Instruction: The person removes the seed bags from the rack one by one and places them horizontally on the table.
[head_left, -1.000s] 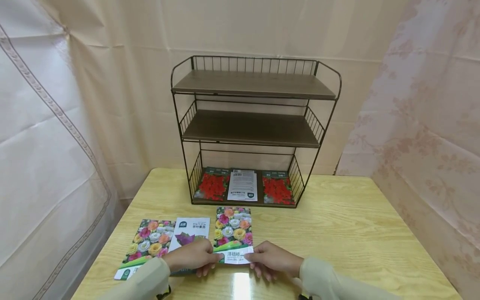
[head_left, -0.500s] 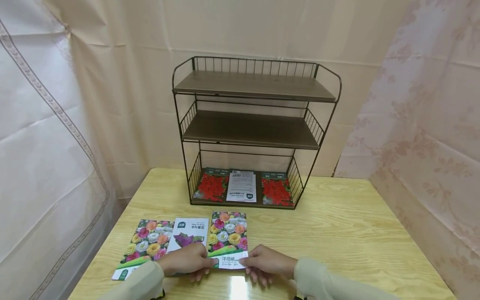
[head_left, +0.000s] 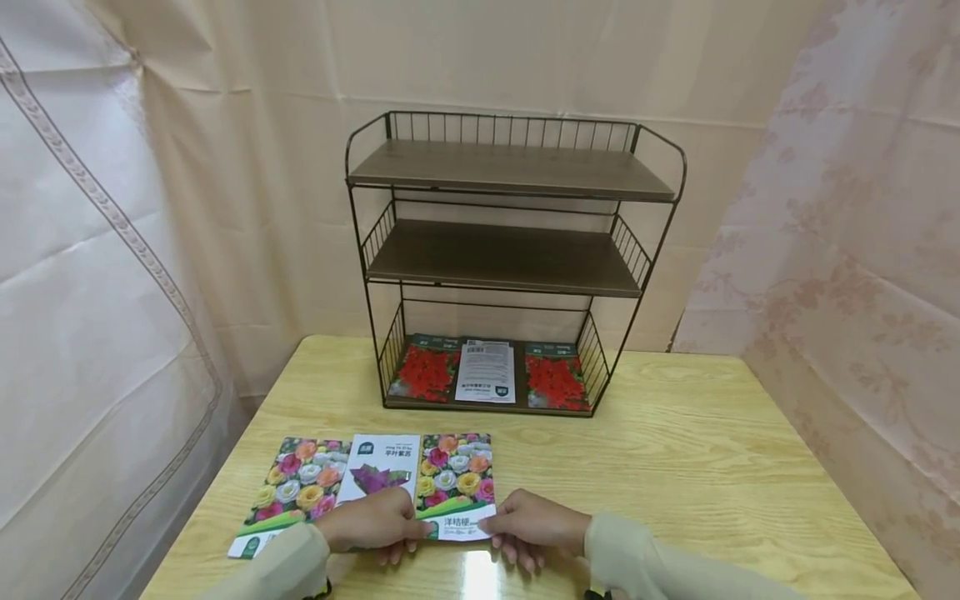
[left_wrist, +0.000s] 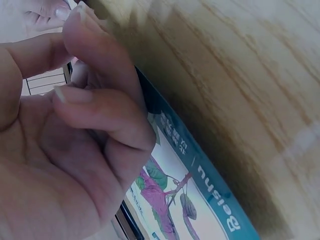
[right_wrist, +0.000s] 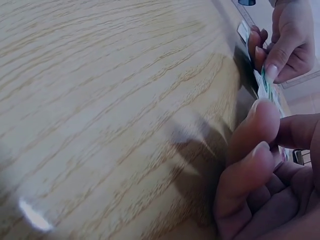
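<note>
A seed packet with colourful roses (head_left: pixel 455 475) lies at the right end of a row, near the front of the table. My left hand (head_left: pixel 375 518) pinches its lower left corner between thumb and fingers. At its lower right corner, my right hand (head_left: pixel 538 525) pinches it the same way. Directly left lies a white seed packet with purple leaves (head_left: pixel 375 467), partly covered by my left hand. A similar rose-printed packet (head_left: pixel 300 483) is at the row's left end, its lower part hidden by my left sleeve. In the left wrist view, my curled fingers are beside the purple-leaf packet (left_wrist: pixel 175 195).
A three-tier wire-framed shelf (head_left: pixel 510 260) stands at the table's back. On its bottom tier are red-flower packets (head_left: pixel 424 372) at left and right, with a white text-side packet (head_left: pixel 485 373) between them. The wooden table (head_left: pixel 675 467) extends to the right.
Both hands have brought the rose packet left and towards the table's front, lowering it beside the purple-leaf packet. In the last half second it has shifted only slightly.
</note>
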